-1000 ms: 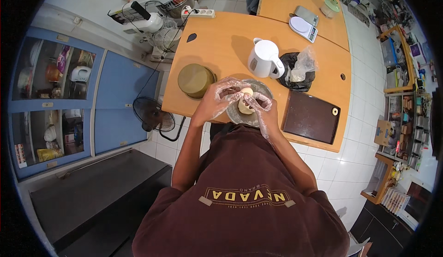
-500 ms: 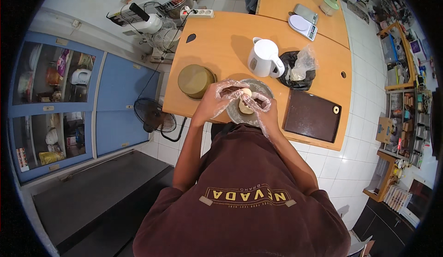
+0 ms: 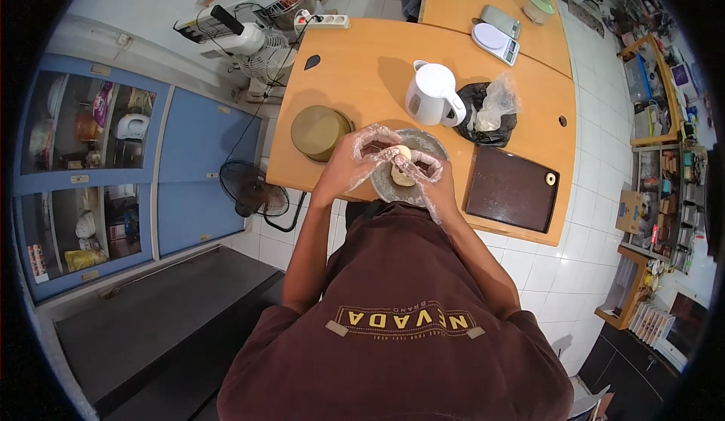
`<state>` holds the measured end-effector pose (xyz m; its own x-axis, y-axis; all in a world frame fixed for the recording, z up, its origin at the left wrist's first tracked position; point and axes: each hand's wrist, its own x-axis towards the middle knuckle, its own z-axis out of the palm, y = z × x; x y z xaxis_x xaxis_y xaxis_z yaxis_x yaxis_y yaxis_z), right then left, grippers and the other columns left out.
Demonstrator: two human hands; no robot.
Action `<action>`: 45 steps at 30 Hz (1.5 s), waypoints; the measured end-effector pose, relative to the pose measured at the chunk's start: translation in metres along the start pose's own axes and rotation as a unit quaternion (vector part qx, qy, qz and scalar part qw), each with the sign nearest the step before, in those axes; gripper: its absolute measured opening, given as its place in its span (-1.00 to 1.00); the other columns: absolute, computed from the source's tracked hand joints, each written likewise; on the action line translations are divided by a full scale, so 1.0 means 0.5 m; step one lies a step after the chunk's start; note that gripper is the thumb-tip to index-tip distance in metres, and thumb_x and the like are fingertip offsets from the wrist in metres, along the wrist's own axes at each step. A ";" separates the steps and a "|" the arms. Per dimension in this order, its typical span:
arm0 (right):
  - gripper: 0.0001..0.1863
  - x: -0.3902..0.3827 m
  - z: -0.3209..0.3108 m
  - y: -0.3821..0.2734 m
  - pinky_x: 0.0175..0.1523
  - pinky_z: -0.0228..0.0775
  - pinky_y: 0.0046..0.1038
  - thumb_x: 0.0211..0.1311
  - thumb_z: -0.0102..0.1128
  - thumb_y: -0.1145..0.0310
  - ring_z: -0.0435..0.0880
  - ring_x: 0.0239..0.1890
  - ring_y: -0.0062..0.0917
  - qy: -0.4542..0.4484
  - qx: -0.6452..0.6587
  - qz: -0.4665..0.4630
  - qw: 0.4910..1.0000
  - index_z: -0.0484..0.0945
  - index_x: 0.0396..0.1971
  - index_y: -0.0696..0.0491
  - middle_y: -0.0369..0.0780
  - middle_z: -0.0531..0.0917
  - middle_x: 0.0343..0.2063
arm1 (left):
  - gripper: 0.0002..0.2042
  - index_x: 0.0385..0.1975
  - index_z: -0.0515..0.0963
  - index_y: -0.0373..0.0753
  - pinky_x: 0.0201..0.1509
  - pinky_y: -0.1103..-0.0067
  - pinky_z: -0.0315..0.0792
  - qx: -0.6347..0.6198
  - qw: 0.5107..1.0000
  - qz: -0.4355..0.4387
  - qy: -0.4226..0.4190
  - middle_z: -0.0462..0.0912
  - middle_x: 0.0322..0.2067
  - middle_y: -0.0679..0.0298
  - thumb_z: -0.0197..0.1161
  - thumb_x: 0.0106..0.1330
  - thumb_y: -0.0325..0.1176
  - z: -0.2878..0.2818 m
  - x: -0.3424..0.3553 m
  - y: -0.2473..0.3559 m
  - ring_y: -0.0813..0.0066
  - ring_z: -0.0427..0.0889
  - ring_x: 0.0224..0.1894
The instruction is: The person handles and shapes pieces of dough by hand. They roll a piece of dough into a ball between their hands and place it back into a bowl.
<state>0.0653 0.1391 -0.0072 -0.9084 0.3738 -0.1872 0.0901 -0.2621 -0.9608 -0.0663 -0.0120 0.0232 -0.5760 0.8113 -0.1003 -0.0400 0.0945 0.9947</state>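
Both my hands are dusted with flour and meet over a grey metal bowl (image 3: 387, 183). Between their fingertips is a small pale piece of dough (image 3: 404, 151). My left hand (image 3: 361, 158) pinches it from the left with curved fingers. From the right, my right hand (image 3: 429, 181) closes on the same piece with thumb and fingers. Below them a larger lump of dough (image 3: 402, 176) lies in the bowl, partly hidden by my right hand. On a dark baking tray (image 3: 510, 191) to the right sits one small ring of dough (image 3: 550, 180).
An olive-green round container (image 3: 317, 130) stands left of the bowl. Beyond the bowl are a white electric kettle (image 3: 432, 96) and a black plastic bag (image 3: 472, 104) with a clear bag in it. A kitchen scale (image 3: 495, 43) lies farther back. A black fan (image 3: 253, 189) stands beside the table.
My hands stay over the bowl with the dough piece between them. Only the fingers have shifted slightly around it.
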 end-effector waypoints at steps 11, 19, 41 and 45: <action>-0.79 0.000 -0.001 0.017 -0.16 0.43 -0.59 0.37 0.41 0.37 0.58 -0.27 -0.76 0.023 0.003 -0.003 1.000 0.74 -0.18 0.23 -0.35 0.73 -0.32 | -0.77 0.01 0.64 -0.42 0.21 0.53 0.51 0.026 0.999 0.019 0.011 0.71 -0.03 0.19 0.28 0.39 -0.59 -0.002 -0.001 -0.023 0.52 0.65 0.02; -0.78 0.000 -0.003 0.029 -0.16 0.44 -0.58 0.37 0.41 0.36 0.59 -0.28 -0.76 0.017 0.012 -0.010 1.000 0.74 -0.18 0.24 -0.34 0.73 -0.31 | -0.80 -0.03 0.65 -0.43 0.20 0.51 0.52 0.068 0.998 0.009 0.006 0.72 -0.06 0.19 0.27 0.40 -0.56 -0.004 0.001 -0.011 0.51 0.66 0.01; -0.77 -0.006 0.001 0.018 -0.22 0.39 -0.63 0.37 0.43 0.34 0.56 -0.30 -0.79 0.009 0.000 -0.022 1.000 0.75 -0.17 0.21 -0.39 0.72 -0.32 | -0.74 0.01 0.67 -0.40 0.13 0.53 0.54 0.035 0.999 0.020 -0.005 0.74 -0.06 0.20 0.34 0.35 -0.52 -0.011 -0.005 -0.002 0.51 0.67 -0.02; -0.75 -0.007 -0.001 0.019 -0.23 0.37 -0.63 0.36 0.44 0.32 0.55 -0.31 -0.79 0.025 -0.005 0.016 1.000 0.75 -0.17 0.21 -0.38 0.71 -0.32 | -0.76 0.03 0.64 -0.41 0.28 0.50 0.48 0.012 1.000 -0.024 -0.004 0.72 -0.03 0.19 0.25 0.41 -0.55 0.007 -0.008 0.020 0.48 0.66 0.07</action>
<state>0.0696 0.1356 -0.0160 -0.8839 0.4085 -0.2278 0.1237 -0.2656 -0.9561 -0.0616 -0.0123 0.0334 -0.5677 0.8100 -0.1471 -0.0467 0.1468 0.9881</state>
